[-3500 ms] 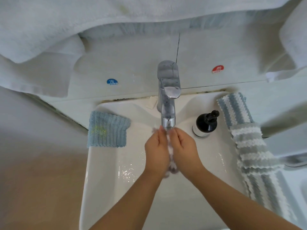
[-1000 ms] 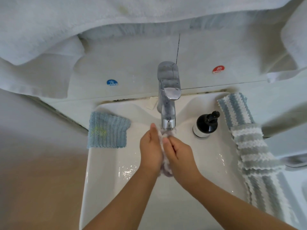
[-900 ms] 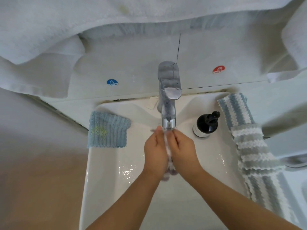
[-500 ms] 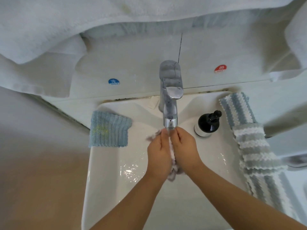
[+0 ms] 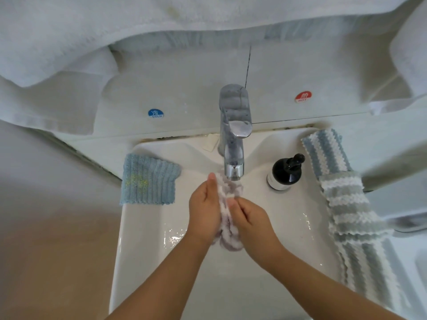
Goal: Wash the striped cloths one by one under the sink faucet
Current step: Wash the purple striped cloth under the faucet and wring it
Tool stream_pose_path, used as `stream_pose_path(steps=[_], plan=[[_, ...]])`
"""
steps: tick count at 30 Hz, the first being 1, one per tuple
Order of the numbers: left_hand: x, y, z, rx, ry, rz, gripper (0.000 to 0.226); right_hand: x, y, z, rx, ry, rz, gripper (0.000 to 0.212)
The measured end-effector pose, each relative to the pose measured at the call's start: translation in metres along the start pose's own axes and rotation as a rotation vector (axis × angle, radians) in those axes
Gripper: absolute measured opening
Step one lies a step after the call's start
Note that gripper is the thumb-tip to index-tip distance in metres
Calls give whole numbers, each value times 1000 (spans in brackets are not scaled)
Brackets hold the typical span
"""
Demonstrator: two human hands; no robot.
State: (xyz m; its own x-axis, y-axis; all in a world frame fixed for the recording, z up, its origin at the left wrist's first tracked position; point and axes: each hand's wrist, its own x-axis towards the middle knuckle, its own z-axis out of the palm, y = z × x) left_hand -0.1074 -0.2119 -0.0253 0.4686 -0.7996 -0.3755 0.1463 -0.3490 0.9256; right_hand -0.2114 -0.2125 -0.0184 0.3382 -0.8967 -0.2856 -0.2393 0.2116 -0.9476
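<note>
A wet purple-and-white striped cloth (image 5: 227, 211) is bunched between my palms just below the spout of the chrome faucet (image 5: 233, 144), over the white sink (image 5: 147, 239). My left hand (image 5: 204, 209) presses the cloth from the left, fingers straight and pointing up toward the spout. My right hand (image 5: 248, 219) presses it from the right, lower down, fingers fairly straight. Part of the cloth sticks out above and below my hands. Several more striped cloths (image 5: 346, 211), blue, grey and white, lie stacked along the sink's right rim.
A plain blue ribbed cloth (image 5: 147, 180) lies on the sink's left rim. A black pump bottle (image 5: 286, 173) stands right of the faucet. White towels (image 5: 115, 42) hang overhead. Cold and hot stickers mark the wall behind.
My hands keep rubbing the cloth: the left has slid up toward the spout and the right has slid down, exposing more of the cloth between them.
</note>
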Motion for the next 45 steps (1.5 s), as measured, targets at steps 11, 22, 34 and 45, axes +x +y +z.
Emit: stream_pose_path(steps=[11,22,34,45], plan=[[7,17,-33,12,-237,-117,58,15,18,-28,48,172,134,25],[11,32,-42,271,-472,24,26,35,-6,-31,44,-375,179,50],[13,2,-65,113,-339,-146,61,32,5,-36,283,-49,213,16],[9,4,-21,246,-88,-82,64,30,3,-13,40,66,131,45]])
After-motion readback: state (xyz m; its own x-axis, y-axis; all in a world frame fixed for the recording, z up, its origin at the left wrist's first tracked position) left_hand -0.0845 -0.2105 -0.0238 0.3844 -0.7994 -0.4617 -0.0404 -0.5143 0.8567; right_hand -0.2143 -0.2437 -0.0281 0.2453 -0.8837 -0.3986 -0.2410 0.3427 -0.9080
